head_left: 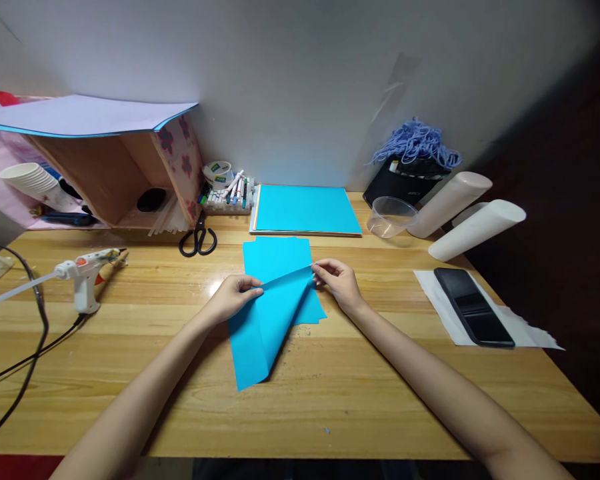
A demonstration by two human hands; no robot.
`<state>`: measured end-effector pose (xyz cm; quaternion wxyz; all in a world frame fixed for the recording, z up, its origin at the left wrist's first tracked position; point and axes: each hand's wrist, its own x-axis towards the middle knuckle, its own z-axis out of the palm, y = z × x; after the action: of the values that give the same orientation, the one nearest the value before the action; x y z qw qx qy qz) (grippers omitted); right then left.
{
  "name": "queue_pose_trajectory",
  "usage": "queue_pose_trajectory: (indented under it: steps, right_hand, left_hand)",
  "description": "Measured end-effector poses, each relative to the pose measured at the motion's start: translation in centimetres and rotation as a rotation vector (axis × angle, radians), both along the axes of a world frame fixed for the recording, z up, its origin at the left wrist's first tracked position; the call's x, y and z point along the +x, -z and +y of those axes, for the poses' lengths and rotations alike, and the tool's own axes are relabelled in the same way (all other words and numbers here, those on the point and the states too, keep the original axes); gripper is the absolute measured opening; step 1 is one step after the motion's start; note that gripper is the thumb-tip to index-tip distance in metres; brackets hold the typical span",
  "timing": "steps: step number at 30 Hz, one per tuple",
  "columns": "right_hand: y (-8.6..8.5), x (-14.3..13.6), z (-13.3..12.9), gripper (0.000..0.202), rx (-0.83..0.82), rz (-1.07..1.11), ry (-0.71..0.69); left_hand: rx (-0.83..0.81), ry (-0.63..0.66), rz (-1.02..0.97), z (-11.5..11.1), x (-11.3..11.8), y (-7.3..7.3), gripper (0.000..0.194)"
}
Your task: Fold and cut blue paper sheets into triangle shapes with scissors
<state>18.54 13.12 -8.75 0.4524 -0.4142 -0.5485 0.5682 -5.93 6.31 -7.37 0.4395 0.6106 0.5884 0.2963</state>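
Observation:
A sheet of bright blue paper (275,320) is held up at a slant between my two hands, its right side curling over. My left hand (234,297) pinches the sheet's upper left edge between thumb and fingers. At the upper right corner, my right hand (337,281) grips the same sheet with its fingertips. Beneath and behind it, more blue paper (280,257) lies on the wooden table, with corners showing at the top and lower right. How many sheets lie there I cannot tell.
Behind the hands lies a paper stack (307,210). Black-handled scissors (199,241), a glue gun (87,277) with its cable, and an open box (110,167) are to the left. A clear plastic bowl (391,217), white rolls (475,230) and a phone (473,307) stand or lie right.

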Motion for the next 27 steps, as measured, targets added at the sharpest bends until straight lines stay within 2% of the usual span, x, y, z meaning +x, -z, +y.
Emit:
queue_pose_trajectory:
  steps: [27]
  right_hand:
    - [0.17,0.10,-0.03,0.029,0.063,-0.023,-0.036]
  left_hand:
    - [-0.002,0.017,-0.012,-0.13,0.26,-0.47,0.032]
